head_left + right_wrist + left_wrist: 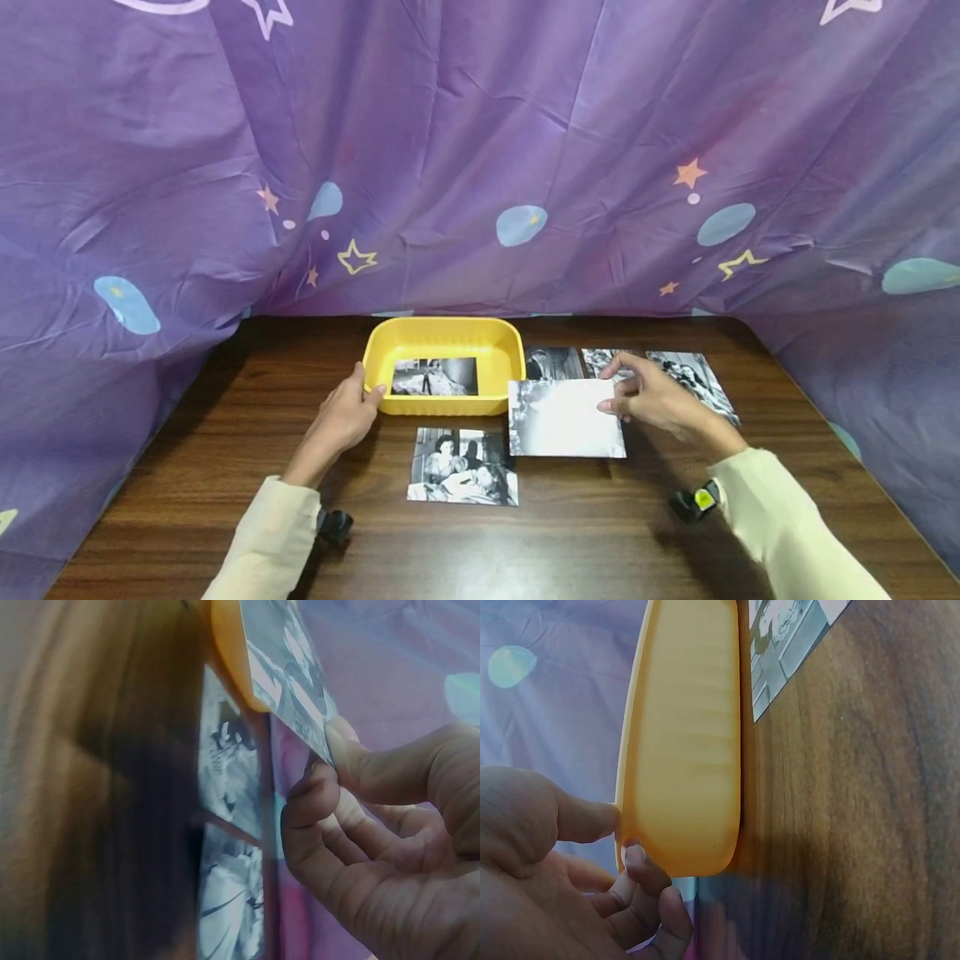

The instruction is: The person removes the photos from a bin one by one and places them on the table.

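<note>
At the left end of a yellow plastic tray [442, 406], my left hand [347, 412] pinches the rim between thumb and fingers; the left wrist view shows this grip [577, 877] up close. A black-and-white photo [435, 377] lies inside the tray. My right hand [652, 396] pinches another photo [566, 421] by its right edge, holding it above the table just right of the tray. Glare whitens most of its face in the head view; the right wrist view shows some grey picture on this photo [289, 671].
In front of the tray, a photo [462, 467] of people lies flat on the brown wooden table [525, 550]. Several more photos lie behind the right hand, including one [553, 363] beside the tray and one [697, 383] farthest right. A purple patterned cloth [450, 167] hangs behind the table.
</note>
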The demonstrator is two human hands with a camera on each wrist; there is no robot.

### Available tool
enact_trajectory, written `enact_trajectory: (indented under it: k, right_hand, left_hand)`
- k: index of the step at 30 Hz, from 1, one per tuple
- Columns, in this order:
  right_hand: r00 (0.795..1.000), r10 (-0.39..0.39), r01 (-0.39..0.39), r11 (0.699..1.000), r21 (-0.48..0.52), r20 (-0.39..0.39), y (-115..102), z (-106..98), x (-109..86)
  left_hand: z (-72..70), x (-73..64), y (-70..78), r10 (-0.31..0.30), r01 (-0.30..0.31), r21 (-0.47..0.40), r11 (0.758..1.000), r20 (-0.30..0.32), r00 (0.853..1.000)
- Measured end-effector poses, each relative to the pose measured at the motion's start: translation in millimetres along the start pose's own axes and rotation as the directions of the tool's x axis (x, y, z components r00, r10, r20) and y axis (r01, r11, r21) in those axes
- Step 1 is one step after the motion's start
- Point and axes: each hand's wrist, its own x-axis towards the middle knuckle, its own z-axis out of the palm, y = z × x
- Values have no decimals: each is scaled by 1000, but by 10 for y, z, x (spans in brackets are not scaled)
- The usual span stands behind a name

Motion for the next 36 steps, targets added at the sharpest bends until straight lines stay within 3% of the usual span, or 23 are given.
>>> enact_trajectory:
  k: [6, 14, 19, 22, 25, 29, 32, 36]
  right_hand:
    - [999, -5, 4, 1000, 26, 47, 150, 9, -105]
    - [996, -28, 26, 999, 24, 81, 340, 52, -194]
    - [998, -27, 28, 999, -17, 54, 416, 123, -222]
    - [999, -53, 53, 993, -102, 6, 432, 174, -221]
    - [996, -83, 70, 966, -249, -41, 431, 220, -217]
    - [993, -81, 36, 906, -421, -91, 420, 257, -216]
    - [992, -61, 1, 877, -481, -110, 406, 263, -212]
    - [992, -34, -34, 859, -511, -123, 387, 264, -206]
  left_hand:
    - [10, 16, -30, 40, -40, 5, 999, -15, 999]
    - [5, 1, -11, 19, -19, -7, 1000, -9, 1000]
    - [4, -2, -16, 12, -12, -6, 1000, -5, 1000]
    - [3, 0, -19, 10, -10, -5, 1000, -7, 1000]
    - [4, 7, -26, 12, -12, -2, 1000, -10, 1000]
    - [6, 9, -26, 17, -17, 0, 1000, -13, 1000]
    - [6, 7, -26, 22, -22, 0, 1000, -15, 1000]
    - [4, 7, -24, 26, -26, -3, 1000, -15, 1000]
